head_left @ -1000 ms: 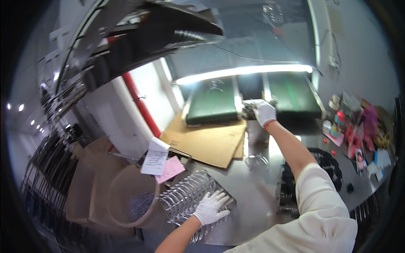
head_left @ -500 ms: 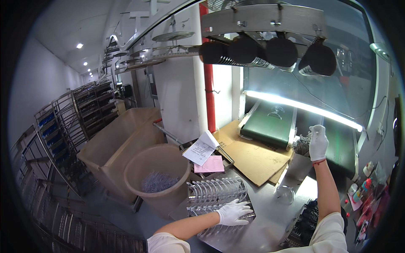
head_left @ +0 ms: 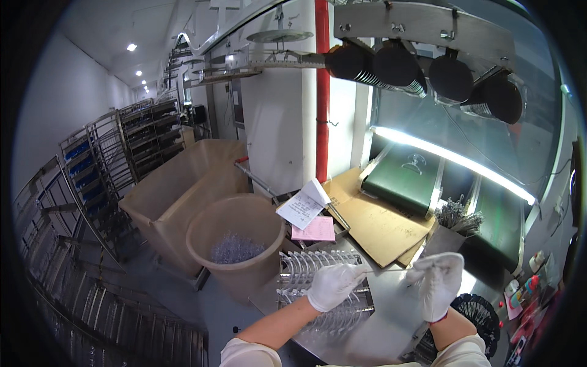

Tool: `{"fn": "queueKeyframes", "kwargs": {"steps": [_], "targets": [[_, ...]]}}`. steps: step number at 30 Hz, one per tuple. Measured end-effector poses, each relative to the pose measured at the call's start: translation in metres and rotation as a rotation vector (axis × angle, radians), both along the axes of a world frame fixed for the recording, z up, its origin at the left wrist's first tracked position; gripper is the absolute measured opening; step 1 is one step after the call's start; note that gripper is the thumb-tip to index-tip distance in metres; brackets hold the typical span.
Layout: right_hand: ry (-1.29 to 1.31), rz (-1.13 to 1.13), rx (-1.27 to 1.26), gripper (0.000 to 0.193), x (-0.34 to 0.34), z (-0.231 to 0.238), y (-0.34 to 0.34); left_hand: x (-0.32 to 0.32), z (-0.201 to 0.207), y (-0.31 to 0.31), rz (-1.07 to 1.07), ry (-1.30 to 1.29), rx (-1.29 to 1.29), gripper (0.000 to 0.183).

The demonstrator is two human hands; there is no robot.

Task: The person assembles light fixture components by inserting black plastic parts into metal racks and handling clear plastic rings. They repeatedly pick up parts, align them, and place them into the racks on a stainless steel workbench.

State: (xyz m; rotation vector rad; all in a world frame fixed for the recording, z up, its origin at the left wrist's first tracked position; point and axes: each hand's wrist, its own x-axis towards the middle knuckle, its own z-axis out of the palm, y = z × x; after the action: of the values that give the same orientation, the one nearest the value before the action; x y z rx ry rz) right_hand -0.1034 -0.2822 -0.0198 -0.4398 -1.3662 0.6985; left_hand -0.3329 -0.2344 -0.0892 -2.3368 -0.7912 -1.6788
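My left hand (head_left: pixel 333 287), in a white glove, has its fingertips pinched on one end of a thin rod (head_left: pixel 386 270). The rod runs across to my right hand (head_left: pixel 439 282), also gloved, whose bent fingers close around the other end. Just under and beside my left hand is a metal rack (head_left: pixel 324 260) with rows of clear, curved discs. Behind my right hand, a metal container holds a bunch of thin grey wire pieces (head_left: pixel 455 215). Below and to its right lies a black, ribbed round item (head_left: pixel 480 315).
A round tan tub (head_left: pixel 235 205) with clear pieces and a large tan bin (head_left: pixel 177 183) stand left. Flat cardboard (head_left: pixel 382 229), white paper (head_left: pixel 304 205) and a pink slip (head_left: pixel 315 229) lie behind the rack. A green conveyor belt (head_left: pixel 403 180) and lamp tube (head_left: pixel 452 162) are beyond.
My right hand has come down and toward me from the wire pieces. My left hand has lifted from lying spread on the rack into a pinch, and a thin rod now spans both hands.
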Motion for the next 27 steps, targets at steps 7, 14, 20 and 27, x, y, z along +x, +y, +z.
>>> {"fn": "queueKeyframes", "kwargs": {"steps": [7, 14, 20, 27], "targets": [[-1.027, -0.194, 0.137, 0.022, 0.002, 0.005, 0.03, -0.066, -0.029, -0.009, 0.44, 0.302, -0.024, 0.022], [-1.381, -0.249, 0.213, 0.021, 0.015, -0.034, 0.061, -0.087, -0.034, -0.001, 0.531, 0.149, -0.032, 0.04], [-0.562, -0.238, -0.5, 0.02, 0.079, -0.096, 0.201, -0.144, -0.138, 0.017, 0.505, -0.917, -0.62, 0.037], [0.263, -0.228, -1.106, 0.028, 0.138, -0.15, 0.355, -0.153, -0.239, 0.015, 0.771, -0.664, -0.836, 0.028]]}}
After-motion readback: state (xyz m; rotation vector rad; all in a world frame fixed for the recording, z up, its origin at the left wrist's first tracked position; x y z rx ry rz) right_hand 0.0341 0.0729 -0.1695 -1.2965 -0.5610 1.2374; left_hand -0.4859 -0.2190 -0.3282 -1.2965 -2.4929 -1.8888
